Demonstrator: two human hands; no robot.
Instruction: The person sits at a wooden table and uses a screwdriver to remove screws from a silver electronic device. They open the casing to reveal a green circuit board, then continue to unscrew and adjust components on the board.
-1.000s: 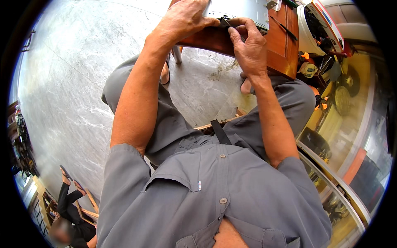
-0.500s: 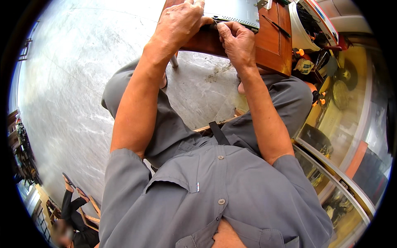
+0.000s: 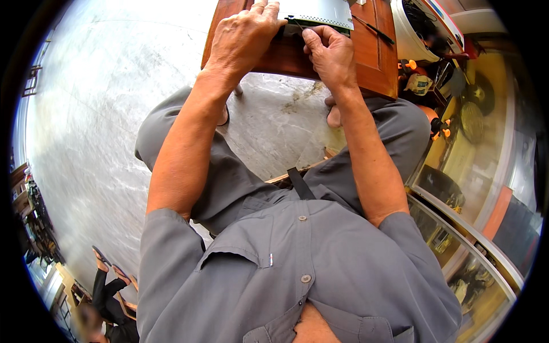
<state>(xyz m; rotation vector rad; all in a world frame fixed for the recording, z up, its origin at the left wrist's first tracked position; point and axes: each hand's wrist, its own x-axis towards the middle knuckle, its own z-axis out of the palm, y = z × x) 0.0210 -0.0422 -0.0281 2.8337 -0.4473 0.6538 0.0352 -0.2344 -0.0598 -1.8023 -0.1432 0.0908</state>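
Note:
A flat silvery metal case [image 3: 317,12], with a row of small holes along its near edge, lies on a brown wooden table [image 3: 372,68]. My left hand [image 3: 243,37] grips the case's near left corner, fingers stretched along the side and thumb at the front edge. At that same edge my right hand [image 3: 333,54] is closed in a pinch on a thin dark tool [image 3: 298,24]. Its tip reaches the edge close to my left thumb. Most of the tool is hidden by the fingers, so its kind is unclear. The far part of the case is out of the picture.
A dark slim screwdriver-like tool [image 3: 374,30] lies on the table right of the case. Beyond stands a white bucket [image 3: 413,40] holding black cables. Orange-handled items [image 3: 440,128] and a glass cabinet [image 3: 463,251] are at the right. Another person [image 3: 108,303] sits at lower left.
The table and case sit slightly farther left and higher in the picture. Both hands stay at the case's near edge, and the thin tool between the right fingers shows more clearly.

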